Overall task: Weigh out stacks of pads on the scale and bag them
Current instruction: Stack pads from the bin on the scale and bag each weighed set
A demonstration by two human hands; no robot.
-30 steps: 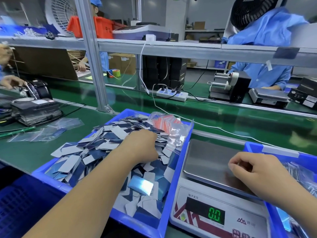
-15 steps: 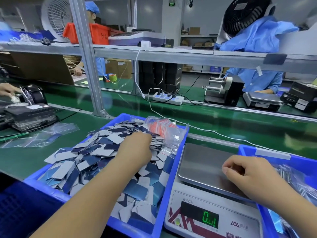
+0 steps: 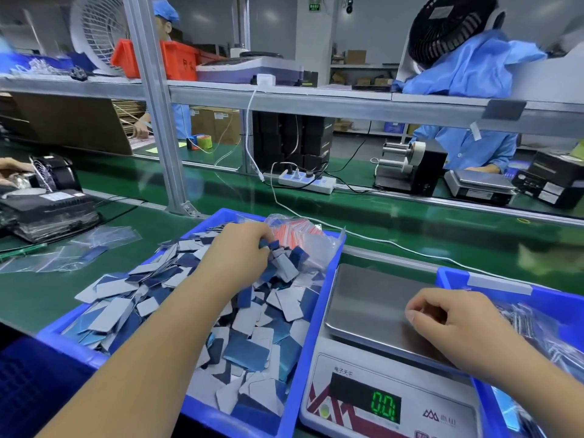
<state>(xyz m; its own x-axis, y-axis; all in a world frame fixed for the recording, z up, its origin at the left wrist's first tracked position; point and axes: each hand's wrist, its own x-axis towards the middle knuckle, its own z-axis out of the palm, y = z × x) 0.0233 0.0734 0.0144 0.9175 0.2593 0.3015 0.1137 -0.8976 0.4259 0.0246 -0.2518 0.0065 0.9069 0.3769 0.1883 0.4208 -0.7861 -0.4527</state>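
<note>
A blue tray [image 3: 311, 314] holds a loose heap of blue and white pads [image 3: 252, 336]. My left hand [image 3: 235, 254] reaches into the far part of the heap and grips a small bunch of pads [image 3: 284, 257] lifted above the pile. A bundle of clear bags with red strips [image 3: 300, 235] lies in the tray's far right corner. To the right stands the scale [image 3: 373, 298], its steel pan bare, its display [image 3: 384, 406] reading 0.1. My right hand [image 3: 455, 320] rests loosely curled over the pan's right edge, holding nothing.
A second blue tray [image 3: 458, 276] with bagged pads sits right of the scale. Clear bags [image 3: 79, 248] and a black machine [image 3: 47, 210] lie to the left on the green belt. A metal post [image 3: 158, 121], power strip [image 3: 306, 181] and white cable stand behind. Other workers are across the line.
My left hand has pushed farther toward the tray's back corner and closed on a bunch of pads, raising them. The right hand stays by the pan. The display went from 0.0 to 0.1.
</note>
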